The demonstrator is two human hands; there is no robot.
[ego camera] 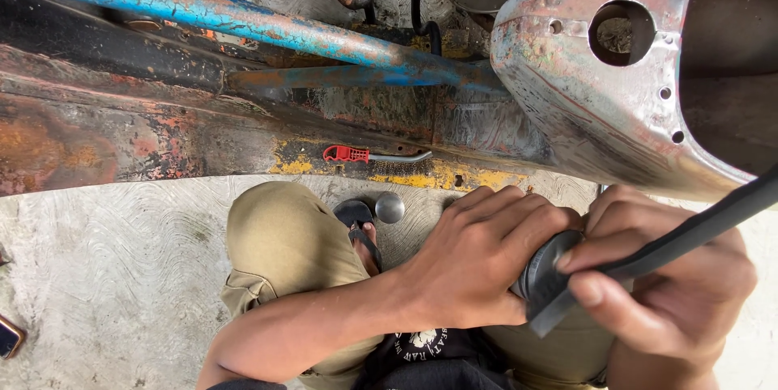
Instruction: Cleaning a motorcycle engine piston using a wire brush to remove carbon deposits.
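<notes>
The person squats by the rusted vehicle frame (121, 126), working close over the lap. The left hand (478, 256) curls tightly around a round black part (545, 272), perhaps a grinder head, steadying it. The right hand (673, 293) pinches the black cable (689, 236), fingers closed

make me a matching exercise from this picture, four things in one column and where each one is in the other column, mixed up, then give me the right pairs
Things:
1. red-handled wire brush
2. blue frame tube
3. round grey knob
4. black cable

Places:
A. on the concrete floor beside the sandalled foot
B. under the right hand thumb
C. on the rusty ledge with yellow paint
D. running across the top left

Pairs: 1-C, 2-D, 3-A, 4-B
</notes>
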